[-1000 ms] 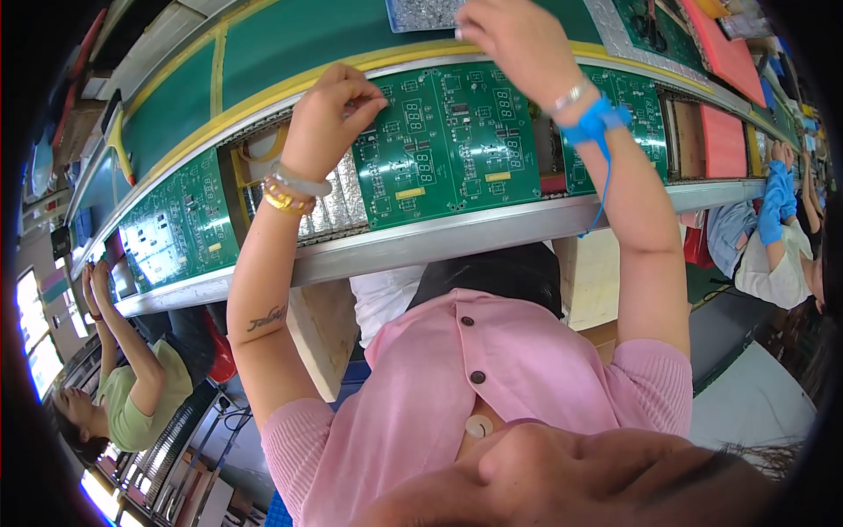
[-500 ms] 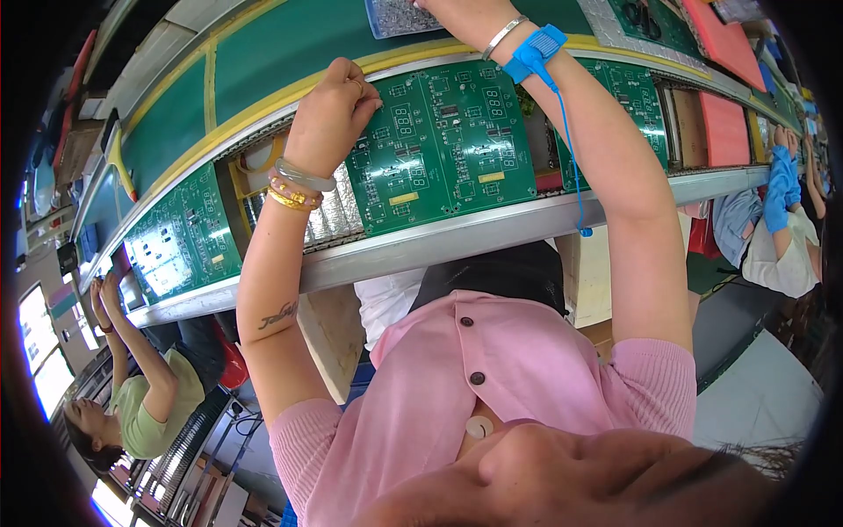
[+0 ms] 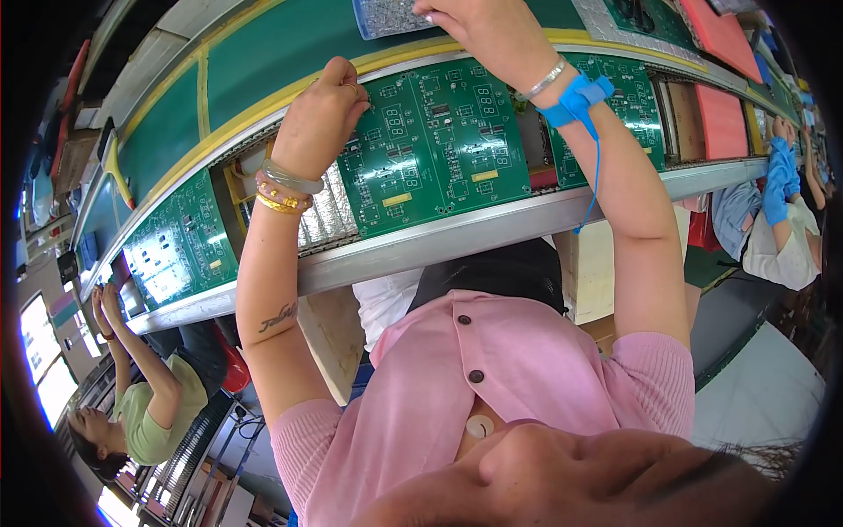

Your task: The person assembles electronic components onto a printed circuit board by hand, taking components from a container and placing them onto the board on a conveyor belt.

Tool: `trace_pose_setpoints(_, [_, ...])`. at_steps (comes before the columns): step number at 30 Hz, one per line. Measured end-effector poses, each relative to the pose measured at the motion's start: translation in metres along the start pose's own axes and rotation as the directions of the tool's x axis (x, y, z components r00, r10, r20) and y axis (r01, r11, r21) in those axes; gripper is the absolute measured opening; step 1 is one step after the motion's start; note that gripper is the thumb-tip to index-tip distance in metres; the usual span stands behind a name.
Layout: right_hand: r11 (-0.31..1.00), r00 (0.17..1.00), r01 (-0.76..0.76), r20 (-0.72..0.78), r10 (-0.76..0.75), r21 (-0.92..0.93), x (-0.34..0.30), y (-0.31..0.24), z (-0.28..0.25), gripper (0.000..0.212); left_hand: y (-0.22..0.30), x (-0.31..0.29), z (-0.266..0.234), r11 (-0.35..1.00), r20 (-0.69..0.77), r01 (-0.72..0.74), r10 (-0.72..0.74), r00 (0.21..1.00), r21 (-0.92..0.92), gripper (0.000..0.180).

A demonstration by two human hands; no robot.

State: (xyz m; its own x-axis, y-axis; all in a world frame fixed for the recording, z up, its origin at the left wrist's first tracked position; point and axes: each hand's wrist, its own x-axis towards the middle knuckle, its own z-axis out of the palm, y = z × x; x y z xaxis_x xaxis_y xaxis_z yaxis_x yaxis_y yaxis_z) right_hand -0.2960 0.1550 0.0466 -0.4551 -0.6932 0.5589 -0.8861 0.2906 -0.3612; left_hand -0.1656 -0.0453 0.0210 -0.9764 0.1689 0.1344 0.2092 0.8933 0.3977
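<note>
Lying just beyond the silver rail [image 3: 492, 216], the green circuit board [image 3: 436, 156] looks glossy, with yellow blocks [image 3: 397, 199] along its near side and crowded white print mostly too small to read. Past these, the left hand [image 3: 320, 114] curls at its far left corner, and the right hand [image 3: 479, 33] is at a blue tray [image 3: 359, 21]; whether either grip pinches anything, I cannot tell.

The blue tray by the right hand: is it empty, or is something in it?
Not empty: the blue tray holds many small, shiny pieces. How full, I cannot tell; the picture's edge cuts it off.
</note>
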Motion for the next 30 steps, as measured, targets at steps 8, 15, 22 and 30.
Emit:
trace_pose_setpoints(8, [0.993, 0.989, -0.118, 0.089, 0.115, 0.029, -0.026, -0.008, -0.016, 0.012, 0.002, 0.001, -0.001, 0.999, 0.006, -0.052, 0.052, 0.999, -0.004, 0.008])
trace_pose_setpoints(15, [0.996, 0.995, -0.074, 0.066, 0.077, -0.046, -0.043, 0.015, -0.005, 0.012, -0.001, 0.003, -0.003, 0.997, 0.026, -0.073, 0.072, 0.997, 0.01, 0.009])
trace_pose_setpoints(22, [0.995, 0.994, -0.088, 0.062, 0.091, -0.042, -0.047, 0.016, -0.001, 0.011, 0.003, 0.008, -0.006, 0.991, 0.1, -0.089, 0.079, 0.992, 0.104, 0.008])
trace_pose_setpoints(30, [0.981, 0.979, -0.187, 0.096, 0.181, 0.056, -0.065, 0.007, -0.007, 0.009, 0.003, 0.013, -0.008, 0.994, 0.101, -0.067, 0.059, 0.993, 0.082, 0.011])
